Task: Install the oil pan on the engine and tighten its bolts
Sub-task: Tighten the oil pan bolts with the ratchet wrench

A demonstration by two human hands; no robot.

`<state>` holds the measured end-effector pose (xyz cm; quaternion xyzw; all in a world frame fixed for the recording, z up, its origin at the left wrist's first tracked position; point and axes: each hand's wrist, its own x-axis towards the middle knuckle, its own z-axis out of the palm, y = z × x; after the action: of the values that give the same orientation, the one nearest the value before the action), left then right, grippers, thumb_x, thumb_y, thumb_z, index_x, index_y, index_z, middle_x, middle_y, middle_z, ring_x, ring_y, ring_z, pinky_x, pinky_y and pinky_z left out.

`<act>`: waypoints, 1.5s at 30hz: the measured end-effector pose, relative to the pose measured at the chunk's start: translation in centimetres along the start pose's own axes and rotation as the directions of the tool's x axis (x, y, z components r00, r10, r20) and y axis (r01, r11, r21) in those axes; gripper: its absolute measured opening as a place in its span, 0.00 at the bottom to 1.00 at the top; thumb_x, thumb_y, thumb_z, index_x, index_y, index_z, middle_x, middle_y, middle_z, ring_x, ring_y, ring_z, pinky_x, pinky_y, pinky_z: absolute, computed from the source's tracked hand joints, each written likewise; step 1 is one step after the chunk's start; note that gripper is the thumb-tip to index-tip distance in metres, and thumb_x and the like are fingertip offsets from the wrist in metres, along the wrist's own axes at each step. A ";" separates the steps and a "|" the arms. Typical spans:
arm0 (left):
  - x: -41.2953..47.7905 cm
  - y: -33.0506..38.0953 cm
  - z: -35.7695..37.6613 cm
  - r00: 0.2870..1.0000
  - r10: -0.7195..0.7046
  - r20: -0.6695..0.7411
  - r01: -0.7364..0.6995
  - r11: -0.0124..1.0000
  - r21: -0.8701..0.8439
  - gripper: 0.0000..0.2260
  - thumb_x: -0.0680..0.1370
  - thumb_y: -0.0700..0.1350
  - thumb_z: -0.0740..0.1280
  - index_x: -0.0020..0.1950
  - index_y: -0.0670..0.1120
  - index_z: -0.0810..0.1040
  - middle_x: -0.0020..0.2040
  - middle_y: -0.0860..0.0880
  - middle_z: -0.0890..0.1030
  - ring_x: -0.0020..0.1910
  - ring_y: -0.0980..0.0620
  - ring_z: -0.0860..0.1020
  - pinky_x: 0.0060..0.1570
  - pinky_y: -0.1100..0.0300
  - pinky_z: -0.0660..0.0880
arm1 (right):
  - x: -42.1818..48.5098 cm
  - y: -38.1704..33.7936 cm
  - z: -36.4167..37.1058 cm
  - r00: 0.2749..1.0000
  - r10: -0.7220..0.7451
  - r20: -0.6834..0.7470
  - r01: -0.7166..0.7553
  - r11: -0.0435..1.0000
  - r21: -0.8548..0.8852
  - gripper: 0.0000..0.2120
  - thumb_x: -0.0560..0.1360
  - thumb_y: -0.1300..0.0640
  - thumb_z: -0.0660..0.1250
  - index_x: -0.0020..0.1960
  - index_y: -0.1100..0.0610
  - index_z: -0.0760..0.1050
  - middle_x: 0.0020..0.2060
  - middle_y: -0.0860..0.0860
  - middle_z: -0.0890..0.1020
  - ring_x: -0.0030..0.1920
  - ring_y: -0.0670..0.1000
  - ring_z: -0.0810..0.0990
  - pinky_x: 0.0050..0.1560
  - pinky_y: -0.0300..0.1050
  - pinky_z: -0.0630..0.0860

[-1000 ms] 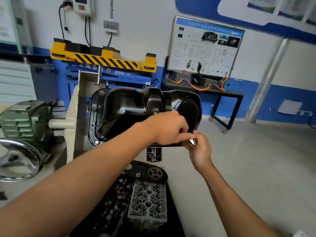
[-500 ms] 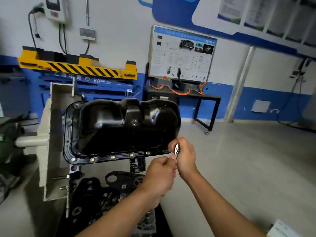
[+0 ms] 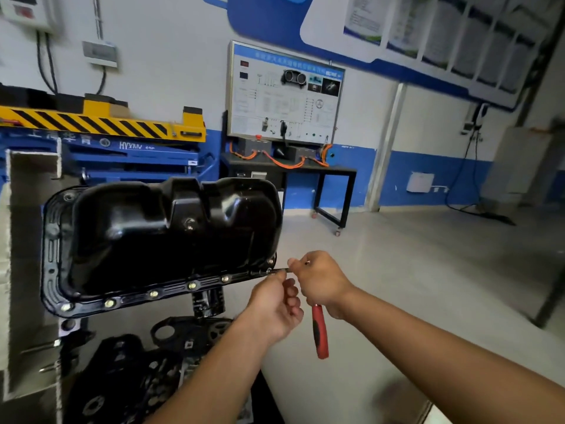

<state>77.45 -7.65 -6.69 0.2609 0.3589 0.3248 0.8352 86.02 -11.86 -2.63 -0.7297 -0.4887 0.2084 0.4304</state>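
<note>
At left centre, the black pan (image 3: 159, 240) sits against the engine on its stand, bulged side facing the viewer. Its long axis runs left to right, with the right end tipped a little upward. A single drain plug (image 3: 189, 223) shows near its middle.

Five bright bolts (image 3: 153, 293) can be counted along the lower flange, spaced from the left corner toward the right. A sixth spot at the right corner is covered by the tool's tip, so its head cannot be made out. The upper flange is hidden behind the pan's body, and the left flange is too dark to count anything on.

The right hand (image 3: 321, 280) is clenched round the top of one ratchet (image 3: 319, 332), whose red handle hangs straight down below the fist. A thin shaft (image 3: 279, 270) runs level from that hand leftward to the pan's lower right corner. The left hand (image 3: 275, 304) is just beside the right, fingers curled, thumb and forefinger pinching the shaft close to the flange. Both forearms enter from the bottom edge.

One dark filter (image 3: 208, 301) hangs under the pan, its top hidden by the flange. Black parts (image 3: 137, 377) lie below, blurred and cut off at the bottom. The cream stand plate (image 3: 27, 270) is cut off at the left.
</note>
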 end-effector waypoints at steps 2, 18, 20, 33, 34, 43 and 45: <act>0.5 0.5 -0.1 0.998 0.018 0.066 -0.012 0.997 -0.077 0.14 0.84 0.47 0.58 0.41 0.47 0.76 0.27 0.53 0.70 0.24 0.57 0.63 0.21 0.66 0.61 | 0.4 -0.4 -0.4 0.999 0.005 0.045 -0.007 0.999 0.045 0.18 0.81 0.53 0.64 0.34 0.59 0.73 0.24 0.52 0.74 0.23 0.48 0.69 0.26 0.42 0.67; 2.5 -0.4 -0.1 0.990 0.132 0.056 -0.116 0.967 -0.227 0.11 0.82 0.48 0.64 0.42 0.46 0.78 0.27 0.54 0.71 0.23 0.59 0.65 0.20 0.68 0.61 | 2.0 -1.9 -3.2 0.894 -0.161 0.418 0.369 0.794 -0.483 0.08 0.80 0.58 0.62 0.46 0.62 0.76 0.35 0.56 0.78 0.33 0.51 0.74 0.32 0.43 0.68; 2.7 -0.6 -0.2 0.983 0.155 0.096 -0.120 0.946 -0.300 0.10 0.83 0.47 0.63 0.43 0.45 0.78 0.29 0.53 0.71 0.26 0.58 0.66 0.22 0.67 0.63 | 1.2 -2.0 -2.0 0.936 0.105 0.337 -0.143 0.985 0.092 0.10 0.80 0.63 0.62 0.41 0.63 0.75 0.27 0.54 0.75 0.24 0.48 0.70 0.24 0.40 0.66; 2.4 -1.4 -0.1 0.982 0.191 0.008 -0.179 0.932 -0.315 0.11 0.81 0.46 0.67 0.40 0.45 0.78 0.29 0.53 0.75 0.24 0.57 0.68 0.22 0.66 0.62 | 2.0 -2.5 -3.8 0.597 -0.318 0.736 0.682 -0.282 -0.675 0.06 0.76 0.62 0.62 0.51 0.53 0.70 0.40 0.49 0.75 0.43 0.54 0.77 0.43 0.48 0.71; 2.5 -1.3 -0.2 0.982 0.189 0.019 -0.173 0.930 -0.323 0.10 0.81 0.47 0.67 0.40 0.45 0.79 0.29 0.53 0.74 0.24 0.58 0.68 0.21 0.66 0.62 | 1.9 -2.6 -3.5 0.649 -0.334 0.684 0.678 -0.153 -0.718 0.04 0.77 0.61 0.62 0.48 0.52 0.69 0.37 0.48 0.74 0.41 0.53 0.77 0.38 0.47 0.69; 3.2 -0.9 -1.7 0.969 0.208 0.135 -0.136 0.901 -0.412 0.11 0.83 0.45 0.62 0.43 0.44 0.77 0.29 0.53 0.71 0.26 0.57 0.68 0.23 0.65 0.64 | 0.2 -4.3 -0.2 0.935 0.184 0.303 -0.200 0.980 0.021 0.13 0.79 0.65 0.60 0.38 0.62 0.76 0.21 0.50 0.75 0.19 0.46 0.69 0.21 0.37 0.65; 3.2 -0.9 -1.7 0.974 0.201 0.106 -0.145 0.910 -0.389 0.11 0.82 0.45 0.64 0.40 0.45 0.77 0.28 0.53 0.72 0.23 0.58 0.68 0.21 0.66 0.64 | 0.4 -4.2 -0.7 0.951 0.008 0.309 0.123 0.907 -0.403 0.12 0.79 0.62 0.62 0.37 0.60 0.75 0.25 0.50 0.75 0.27 0.50 0.72 0.28 0.42 0.66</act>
<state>78.14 -5.54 -9.71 0.1483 0.2037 0.4411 0.8613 84.42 -11.20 1.33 -0.7489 -0.6037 0.1959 0.1904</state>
